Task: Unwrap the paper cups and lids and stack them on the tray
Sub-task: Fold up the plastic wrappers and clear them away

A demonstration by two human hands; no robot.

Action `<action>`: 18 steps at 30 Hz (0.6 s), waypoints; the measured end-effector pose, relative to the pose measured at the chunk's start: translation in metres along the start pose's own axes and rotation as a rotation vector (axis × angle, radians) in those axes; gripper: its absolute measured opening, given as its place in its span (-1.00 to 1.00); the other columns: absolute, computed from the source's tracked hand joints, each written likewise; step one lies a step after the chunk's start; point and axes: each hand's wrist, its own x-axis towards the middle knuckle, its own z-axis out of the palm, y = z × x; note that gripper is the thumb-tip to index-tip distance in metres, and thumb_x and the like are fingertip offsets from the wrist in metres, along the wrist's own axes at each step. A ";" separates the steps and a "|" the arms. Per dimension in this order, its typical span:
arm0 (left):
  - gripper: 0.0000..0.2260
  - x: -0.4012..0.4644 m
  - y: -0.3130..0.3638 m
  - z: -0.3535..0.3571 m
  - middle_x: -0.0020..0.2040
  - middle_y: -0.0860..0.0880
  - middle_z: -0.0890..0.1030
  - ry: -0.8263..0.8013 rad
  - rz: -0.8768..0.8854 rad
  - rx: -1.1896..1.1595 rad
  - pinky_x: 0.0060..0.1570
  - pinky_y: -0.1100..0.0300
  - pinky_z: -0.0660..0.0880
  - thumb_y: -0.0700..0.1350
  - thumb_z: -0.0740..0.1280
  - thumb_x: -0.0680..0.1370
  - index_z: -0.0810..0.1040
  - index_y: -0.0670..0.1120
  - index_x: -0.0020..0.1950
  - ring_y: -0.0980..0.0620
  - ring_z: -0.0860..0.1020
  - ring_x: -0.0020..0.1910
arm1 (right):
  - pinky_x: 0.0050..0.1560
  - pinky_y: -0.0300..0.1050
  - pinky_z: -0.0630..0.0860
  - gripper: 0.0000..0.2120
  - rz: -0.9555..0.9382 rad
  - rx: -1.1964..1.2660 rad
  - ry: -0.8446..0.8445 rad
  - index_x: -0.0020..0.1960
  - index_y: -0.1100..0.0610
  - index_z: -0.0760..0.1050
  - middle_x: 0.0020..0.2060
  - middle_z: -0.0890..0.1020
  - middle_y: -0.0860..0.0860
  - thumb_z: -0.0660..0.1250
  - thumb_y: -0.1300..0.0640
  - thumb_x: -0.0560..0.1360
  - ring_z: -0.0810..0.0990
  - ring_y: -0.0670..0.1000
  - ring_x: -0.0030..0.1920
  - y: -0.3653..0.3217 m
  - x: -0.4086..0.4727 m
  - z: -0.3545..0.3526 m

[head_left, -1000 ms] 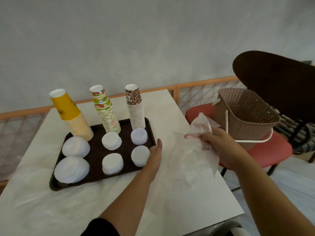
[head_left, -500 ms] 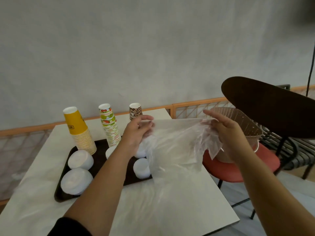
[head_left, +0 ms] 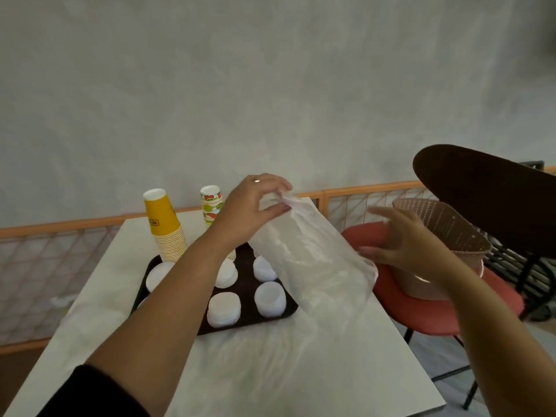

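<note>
- Wrapper disposal looks like the step in hand: the clear, crinkled plastic wrapper hangs empty in the air above the right part of the white marble-look table.
- The left hand pinches the wrapper's top edge between thumb and curled fingers, raised above the tray.
- The right hand is partly open, fingers spread and lightly bent against the wrapper's lower right edge; whether it truly grips the film I cannot tell.
- On the dark brown rectangular tray stand the yellow paper cup stack and the fruit-printed paper cup stack, with the white round lid stacks in front of them; a third cup stack, if there, is hidden by the arm and wrapper.
- Unwrapping seems essentially finished; the next move likely calls for gathering the film into one hand and carrying it right to the perforated beige plastic basket on the red-cushioned chair.
- The table's right edge lies just beneath the wrapper, and the gap to the chair is open; the cup stacks beside the left forearm could be toppled by a careless sweep.
</note>
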 end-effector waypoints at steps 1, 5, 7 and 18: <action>-0.83 0.003 0.007 0.000 0.06 0.14 0.58 -0.047 0.069 0.066 0.14 0.40 0.21 -0.03 0.39 0.50 0.62 -0.03 0.06 0.23 0.41 0.08 | 0.34 -0.07 0.29 -0.14 -0.093 0.105 -0.027 0.40 -0.15 0.28 0.39 0.31 -0.11 0.44 -0.28 0.16 0.30 -0.08 0.37 -0.014 0.002 0.000; -0.87 0.013 0.030 0.008 -0.06 0.09 0.56 -0.120 0.198 0.174 0.20 0.28 -0.04 0.01 0.33 0.53 0.60 -0.01 -0.03 0.24 0.38 0.10 | 0.18 -0.43 0.36 -0.30 -0.295 0.271 -0.181 0.38 -0.10 0.31 0.16 0.50 -0.30 0.45 -0.19 0.30 0.46 -0.34 0.16 -0.065 0.015 0.024; -0.81 0.017 0.035 0.010 -0.16 0.03 0.53 -0.044 0.243 0.217 0.19 0.27 -0.02 0.00 0.26 0.55 0.59 -0.07 -0.05 0.20 0.39 0.00 | 0.03 -0.17 0.52 -0.54 -0.227 0.304 -0.138 0.23 0.13 0.48 -0.06 0.65 -0.07 0.45 -0.03 0.40 0.62 -0.10 -0.03 -0.069 0.022 0.044; -0.78 0.031 0.011 -0.021 -0.35 -0.06 0.50 -0.028 0.078 0.111 -0.28 0.15 0.32 0.01 0.26 0.58 0.52 -0.12 -0.10 -0.02 0.38 -0.35 | 0.05 -0.16 0.51 -0.70 -0.096 0.139 -0.534 0.09 0.09 0.58 -0.01 0.67 -0.05 0.46 -0.01 0.42 0.62 -0.06 0.01 -0.020 0.007 0.078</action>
